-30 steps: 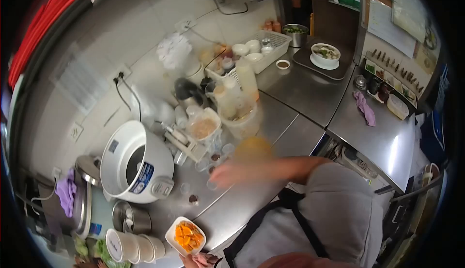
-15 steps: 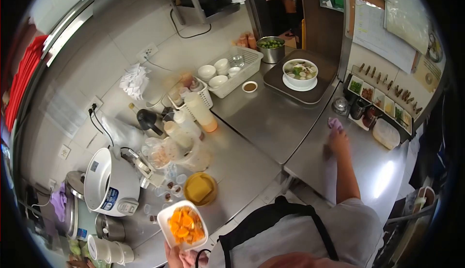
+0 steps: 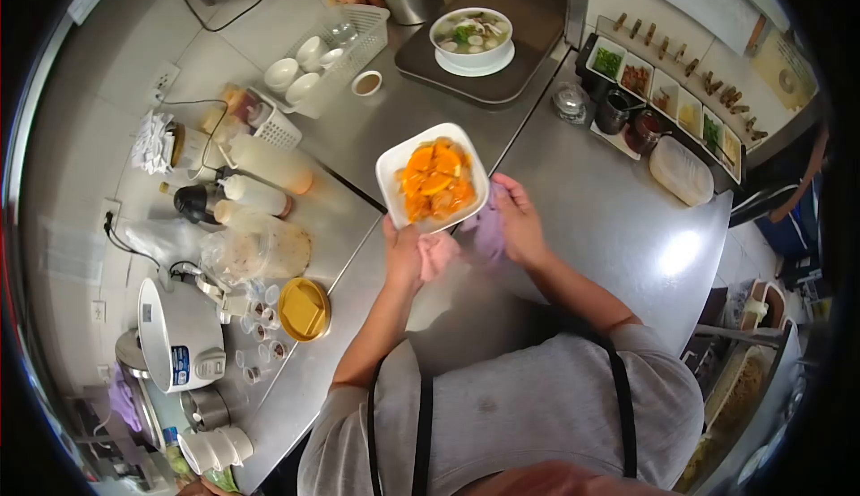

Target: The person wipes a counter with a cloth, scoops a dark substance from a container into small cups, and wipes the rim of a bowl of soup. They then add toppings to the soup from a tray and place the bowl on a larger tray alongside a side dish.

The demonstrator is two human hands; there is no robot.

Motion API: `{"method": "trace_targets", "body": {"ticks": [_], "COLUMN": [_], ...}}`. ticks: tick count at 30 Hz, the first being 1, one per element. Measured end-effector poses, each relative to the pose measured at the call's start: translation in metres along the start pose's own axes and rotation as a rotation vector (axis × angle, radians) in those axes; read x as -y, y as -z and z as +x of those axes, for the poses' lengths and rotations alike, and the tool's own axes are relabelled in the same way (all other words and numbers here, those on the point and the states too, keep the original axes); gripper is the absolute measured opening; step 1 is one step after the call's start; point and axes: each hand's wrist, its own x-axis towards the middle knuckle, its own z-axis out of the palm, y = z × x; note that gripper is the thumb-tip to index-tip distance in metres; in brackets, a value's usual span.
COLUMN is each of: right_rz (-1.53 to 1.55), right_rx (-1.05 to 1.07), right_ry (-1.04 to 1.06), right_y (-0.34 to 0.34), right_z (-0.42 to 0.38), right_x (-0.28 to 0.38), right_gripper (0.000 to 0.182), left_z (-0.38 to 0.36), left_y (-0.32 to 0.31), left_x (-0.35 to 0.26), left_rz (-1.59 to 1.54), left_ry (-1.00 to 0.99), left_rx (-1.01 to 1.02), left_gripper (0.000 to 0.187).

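My left hand (image 3: pixel 402 252) grips the near left edge of a square white bowl (image 3: pixel 386 181), held over the steel counter. Glossy orange pieces (image 3: pixel 435 179) fill the middle of the bowl, with orange slices on top. A pink cloth (image 3: pixel 437 256) hangs at the fingers of that hand. On the other side, my right hand (image 3: pixel 522 225) is closed on a purple cloth (image 3: pixel 486 227), its fingertips right by the bowl's right edge. The cloth partly overlaps the area below the bowl and is slightly blurred.
Ahead, a soup bowl (image 3: pixel 470 34) stands on a brown tray (image 3: pixel 421 64), near a sauce dish (image 3: pixel 366 83). Garnish containers (image 3: pixel 660 94) line the right side. Squeeze bottles (image 3: pixel 269 163), a yellow lid (image 3: pixel 304 309) and a rice cooker (image 3: pixel 182 335) occupy the left counter.
My left hand has brought the bowl up and right, from the lower left to the middle. My right hand has come back from the right counter with the purple cloth. The view has shifted.
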Motion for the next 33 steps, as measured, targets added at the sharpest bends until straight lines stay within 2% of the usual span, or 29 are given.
{"method": "trace_targets", "body": {"ticks": [2, 5, 6, 9, 10, 13, 14, 17, 18, 21, 24, 27, 28, 31, 33], "right_rz": [-0.029, 0.055, 0.321, 0.52, 0.568, 0.234, 0.337, 0.138, 0.14, -0.415, -0.498, -0.914, -1.513, -0.611, -0.512], "right_rx": [-0.091, -0.017, 0.056, 0.372, 0.332, 0.063, 0.02, -0.012, -0.068, -0.135, -0.101, -0.077, -0.205, 0.074, 0.171], "right_ry": [0.151, 0.156, 0.074, -0.251, -0.405, -0.376, -0.405, -0.062, -0.06, 0.022, 0.13, 0.1, 0.718, -0.384, -0.502], "right_y": [-0.01, 0.007, 0.001, 0.003, -0.004, 0.041, 0.039, 0.035, 0.029, 0.024, 0.031, 0.048, 0.058, 0.027, 0.014], "right_z": [0.01, 0.047, 0.062, 0.092, 0.095, 0.136, 0.132, 0.121, 0.117, 0.115, 0.131, 0.15, 0.149, 0.107, 0.086], "right_x": [-0.001, 0.018, 0.033, 0.067, 0.071, 0.016, 0.026, 0.054, 0.062, 0.051, 0.044, 0.054, 0.057, 0.09, 0.073], "right_gripper": [0.032, 0.043, 0.052, 0.052, 0.05, 0.048, 0.037, 0.029, 0.028, 0.025, 0.025, 0.025, 0.033, 0.037, 0.036], "left_z": [0.017, 0.022, 0.025, 0.039, 0.044, 0.063, 0.068, 0.092, 0.097, 0.112, 0.121, 0.115, 0.113, 0.115, 0.12], "left_y": [-0.02, -0.036, -0.037, -0.041, -0.044, -0.05, -0.048, -0.037, -0.033, -0.024, -0.021, -0.027, -0.028, -0.039, -0.045], "left_x": [0.008, -0.008, -0.013, -0.022, -0.023, -0.032, -0.035, -0.034, -0.042, -0.026, -0.018, -0.026, -0.028, -0.038, -0.045], "left_rz": [-0.046, -0.013, 0.012, 0.039, 0.022, 0.05, 0.069, 0.196, 0.325, 0.362, 0.383, 0.265, 0.251, 0.215, 0.21], "left_ry": [0.02, 0.108, 0.142, 0.24, 0.269, 0.263, 0.251, 0.223, 0.287, 0.199, 0.177, 0.227, 0.212, 0.175, 0.187], "left_rx": [0.104, 0.241, 0.3, 0.446, 0.472, 0.487, 0.476, 0.476, 0.494, 0.46, 0.52, 0.513, 0.501, 0.476, 0.461], "left_gripper": [0.04, 0.039, 0.04, 0.041, 0.04, 0.039, 0.039, 0.041, 0.043, 0.042, 0.04, 0.038, 0.038, 0.039, 0.039]}}
